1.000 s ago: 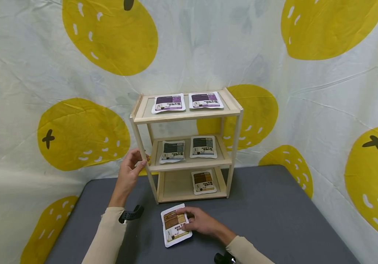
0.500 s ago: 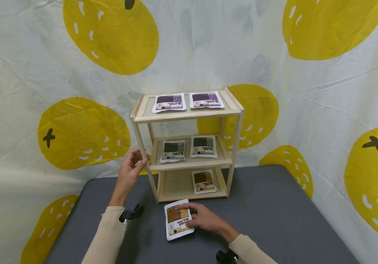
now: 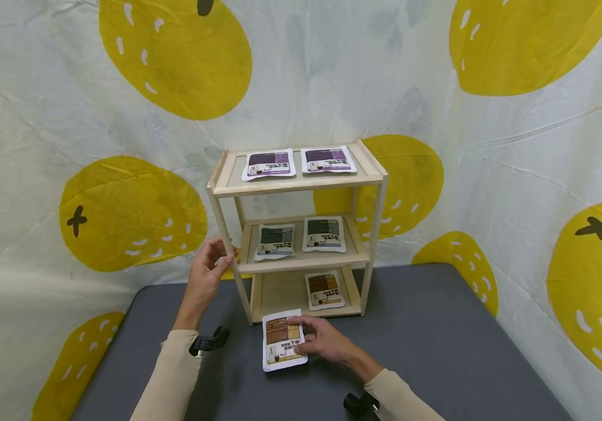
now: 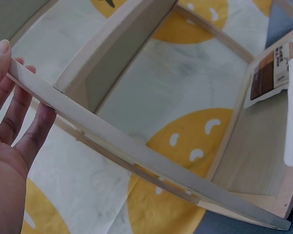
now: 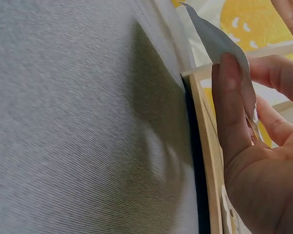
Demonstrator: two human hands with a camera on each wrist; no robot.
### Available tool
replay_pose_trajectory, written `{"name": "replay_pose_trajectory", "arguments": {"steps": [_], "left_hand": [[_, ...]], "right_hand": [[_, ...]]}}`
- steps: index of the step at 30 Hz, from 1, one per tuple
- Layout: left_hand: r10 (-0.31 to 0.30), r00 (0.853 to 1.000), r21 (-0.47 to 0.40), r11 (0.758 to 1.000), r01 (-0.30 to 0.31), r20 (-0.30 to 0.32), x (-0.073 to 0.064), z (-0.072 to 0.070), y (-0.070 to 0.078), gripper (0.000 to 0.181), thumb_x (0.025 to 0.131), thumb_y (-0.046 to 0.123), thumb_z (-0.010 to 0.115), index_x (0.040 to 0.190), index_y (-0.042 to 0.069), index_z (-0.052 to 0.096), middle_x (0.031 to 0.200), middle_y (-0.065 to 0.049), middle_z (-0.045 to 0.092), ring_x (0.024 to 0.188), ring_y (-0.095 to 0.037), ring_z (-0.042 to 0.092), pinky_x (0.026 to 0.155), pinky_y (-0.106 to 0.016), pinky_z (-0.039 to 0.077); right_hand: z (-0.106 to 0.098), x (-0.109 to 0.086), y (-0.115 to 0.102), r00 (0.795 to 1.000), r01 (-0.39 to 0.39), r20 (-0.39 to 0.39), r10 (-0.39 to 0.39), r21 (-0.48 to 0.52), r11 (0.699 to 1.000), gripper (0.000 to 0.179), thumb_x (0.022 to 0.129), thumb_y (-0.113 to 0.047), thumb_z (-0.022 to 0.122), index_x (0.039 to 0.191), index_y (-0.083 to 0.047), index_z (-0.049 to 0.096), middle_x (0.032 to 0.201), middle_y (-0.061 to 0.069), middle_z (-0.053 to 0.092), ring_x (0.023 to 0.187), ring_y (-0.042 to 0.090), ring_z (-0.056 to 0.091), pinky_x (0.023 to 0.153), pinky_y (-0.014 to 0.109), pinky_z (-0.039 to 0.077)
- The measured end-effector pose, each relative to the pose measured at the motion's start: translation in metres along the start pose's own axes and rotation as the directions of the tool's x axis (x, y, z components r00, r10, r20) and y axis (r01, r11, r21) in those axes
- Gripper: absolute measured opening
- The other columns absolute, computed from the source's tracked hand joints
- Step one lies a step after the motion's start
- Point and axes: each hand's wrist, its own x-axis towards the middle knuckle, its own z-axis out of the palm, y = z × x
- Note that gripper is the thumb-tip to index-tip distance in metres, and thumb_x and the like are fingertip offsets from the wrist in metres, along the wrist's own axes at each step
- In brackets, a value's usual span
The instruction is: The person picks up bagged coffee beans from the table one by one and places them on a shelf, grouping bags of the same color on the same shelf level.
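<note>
My left hand [image 3: 206, 273] grips the front left post of a three-tier wooden shelf [image 3: 290, 187], thumb in front and fingers behind, at about the middle tier. In the right hand [image 3: 329, 342] is a flat white pouch [image 3: 279, 345] with a brown label, pinched along its right edge. The pouch is before the bottom tier; the right wrist view shows its pale back [image 5: 217, 39] raised off the table, casting a shadow. A matching brown-labelled pouch [image 3: 324, 291] lies on the right side of the bottom tier.
Two purple-labelled pouches, left [image 3: 268, 164] and right [image 3: 328, 160], lie on the top tier. The middle tier bears two dark green-labelled pouches, left [image 3: 275, 241] and right [image 3: 324, 234]. Under everything is a dark grey table [image 3: 438, 339], with a fruit-patterned curtain [image 3: 301, 76] behind.
The right hand has carried the brown-labelled pouch a short way forward, closer to the bottom tier, and the pouch has turned straighter. My left hand stays on the post.
</note>
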Motion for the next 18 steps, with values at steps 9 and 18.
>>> {"name": "replay_pose_trajectory", "arguments": {"steps": [9,18], "left_hand": [[-0.003,1.0,0.003,1.0,0.003,0.004,0.0,0.0,0.002,0.035,0.1,-0.001,0.06,0.134,0.001,0.053,0.115,-0.028,0.058,0.107,-0.048,0.057,0.088,-0.027,0.056],[-0.005,1.0,0.005,1.0,0.005,-0.008,0.0,0.0,0.001,0.034,0.099,-0.002,0.06,0.133,-0.001,0.053,0.114,-0.029,0.059,0.105,-0.042,0.059,0.086,-0.026,0.056]], "right_hand": [[-0.009,0.004,-0.004,1.0,-0.014,-0.009,0.014,0.063,0.998,0.063,0.092,0.007,0.067,0.15,-0.001,0.044,0.146,0.025,0.048,0.109,0.029,0.069,0.082,0.032,0.057],[-0.016,0.007,-0.008,1.0,-0.008,-0.008,0.008,0.041,0.999,0.065,0.091,0.009,0.067,0.151,0.001,0.042,0.145,0.027,0.049,0.105,0.025,0.068,0.079,0.028,0.056]]}}
